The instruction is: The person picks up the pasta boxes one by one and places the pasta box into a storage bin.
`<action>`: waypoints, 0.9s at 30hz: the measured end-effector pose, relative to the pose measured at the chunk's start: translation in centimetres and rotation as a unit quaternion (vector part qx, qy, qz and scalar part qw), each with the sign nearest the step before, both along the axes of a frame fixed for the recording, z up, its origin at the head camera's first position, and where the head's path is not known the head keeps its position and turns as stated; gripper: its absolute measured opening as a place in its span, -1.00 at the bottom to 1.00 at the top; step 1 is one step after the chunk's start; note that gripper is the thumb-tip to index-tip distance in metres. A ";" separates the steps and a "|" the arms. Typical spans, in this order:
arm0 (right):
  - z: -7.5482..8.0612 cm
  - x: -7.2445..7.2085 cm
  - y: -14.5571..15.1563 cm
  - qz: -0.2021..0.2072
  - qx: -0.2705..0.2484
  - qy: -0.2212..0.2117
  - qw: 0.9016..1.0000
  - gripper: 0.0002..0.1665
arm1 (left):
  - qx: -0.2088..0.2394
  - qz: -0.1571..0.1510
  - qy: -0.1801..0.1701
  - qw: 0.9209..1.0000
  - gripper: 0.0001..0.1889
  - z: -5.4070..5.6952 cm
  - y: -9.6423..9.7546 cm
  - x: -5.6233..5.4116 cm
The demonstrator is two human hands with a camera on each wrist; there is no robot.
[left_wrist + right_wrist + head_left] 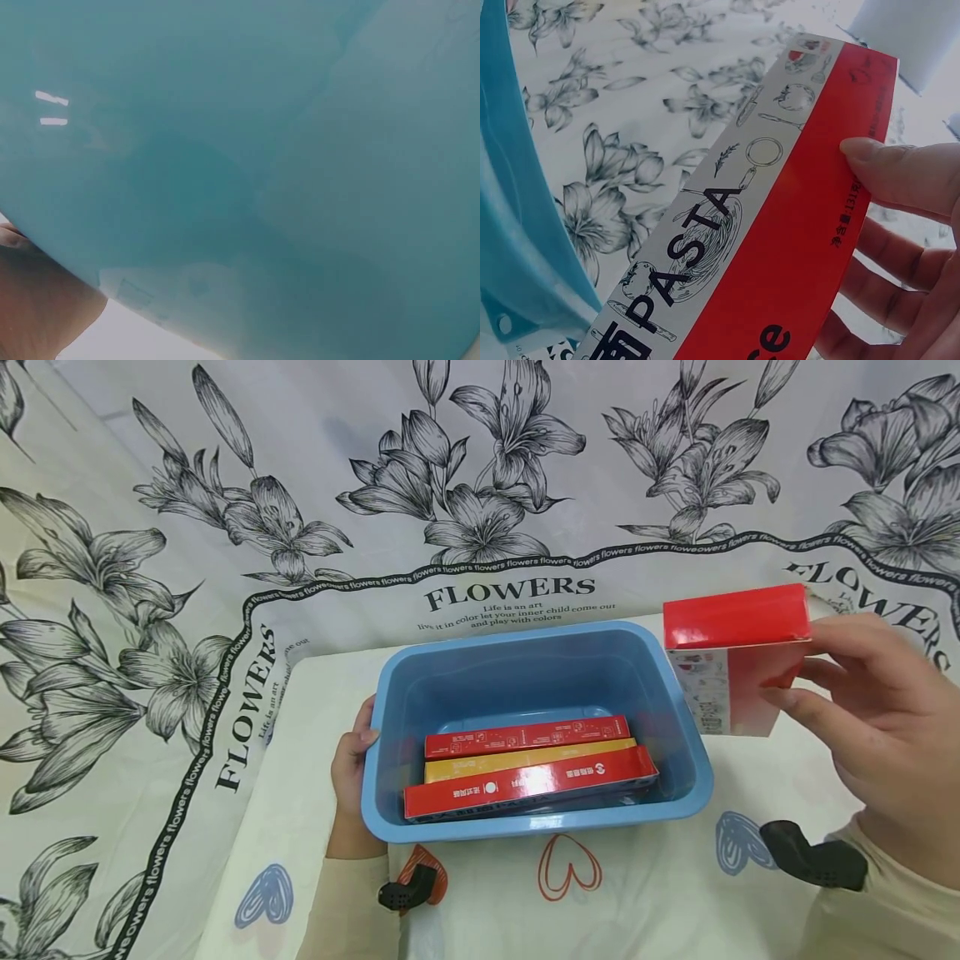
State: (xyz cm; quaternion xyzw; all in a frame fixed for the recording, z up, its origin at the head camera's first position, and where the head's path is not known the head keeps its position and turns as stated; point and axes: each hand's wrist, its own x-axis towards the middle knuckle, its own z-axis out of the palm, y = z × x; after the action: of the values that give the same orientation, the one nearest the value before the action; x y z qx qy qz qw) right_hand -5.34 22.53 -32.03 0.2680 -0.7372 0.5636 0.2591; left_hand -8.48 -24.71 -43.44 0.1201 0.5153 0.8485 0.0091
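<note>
My right hand (888,718) holds a red-and-white pasta box (738,622) beyond the right side of a blue plastic tub (525,829). In the right wrist view the thumb lies on the red face of the box (780,195), with the fingers behind it; "PASTA" is printed along its white strip. At the tub's left rim, my left hand (349,781) grips the edge, its fingers partly hidden by the wall. Inside the tub lie a red box (525,737), a yellow box (525,761) and another red box (517,783), side by side.
The tub stands on a pale cloth (480,893) printed with hearts. Behind and to the left spreads a white cloth (300,410) with black flowers and lettering. The tub's blue wall (240,187) fills most of the left wrist view. Each wrist wears a black device.
</note>
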 end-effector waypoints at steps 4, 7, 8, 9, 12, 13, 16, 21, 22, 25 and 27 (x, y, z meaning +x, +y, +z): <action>0.7 -0.2 -0.1 0.028 -0.010 0.002 1.000 -0.33 | -0.001 0.001 -0.001 1.000 -0.40 0.1 0.0 0.0; 1.3 -0.4 -0.4 0.051 -0.028 0.001 0.998 -0.33 | -0.009 0.002 0.000 1.000 -0.38 0.2 0.1 0.1; 1.3 -0.5 -0.5 0.073 -0.048 0.003 0.996 -0.35 | -0.010 0.002 0.000 1.000 -0.38 0.2 0.1 0.2; 1.5 -0.6 -0.6 0.082 -0.051 0.003 0.995 -0.36 | -0.011 0.002 0.000 1.000 -0.38 0.2 0.1 0.2; 1.8 -1.0 -0.8 0.113 -0.063 0.006 0.992 -0.35 | -0.010 0.000 0.002 1.000 -0.38 0.2 0.1 0.2; 1.8 -1.1 -0.8 0.118 -0.064 0.007 0.991 -0.36 | -0.007 -0.001 0.002 1.000 -0.38 0.2 0.1 0.1; 1.9 -1.3 -0.9 0.123 -0.067 0.014 0.990 -0.37 | -0.006 0.000 0.003 1.000 -0.37 0.2 0.1 0.1; 2.3 -1.5 -0.9 0.117 -0.066 0.025 0.991 -0.37 | -0.005 0.001 -0.001 1.000 -0.37 0.3 0.1 0.1; 2.5 -1.5 -1.0 0.115 -0.063 0.024 0.991 -0.37 | -0.004 0.001 -0.001 1.000 -0.38 0.3 0.1 0.1; 2.9 -1.5 -1.1 0.105 -0.049 0.022 0.993 -0.36 | -0.003 0.000 -0.001 1.000 -0.38 0.3 0.0 0.1; 3.1 -1.4 -1.3 0.098 -0.040 0.022 0.994 -0.37 | -0.004 0.000 0.000 1.000 -0.39 0.3 0.0 0.0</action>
State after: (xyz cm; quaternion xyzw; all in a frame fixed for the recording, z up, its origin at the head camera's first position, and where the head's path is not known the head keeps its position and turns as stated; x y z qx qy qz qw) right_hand -6.72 21.28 -28.92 0.3403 -0.6783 0.6095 0.2292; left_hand -8.44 -24.71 -43.13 0.1205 0.5185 0.8465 0.0098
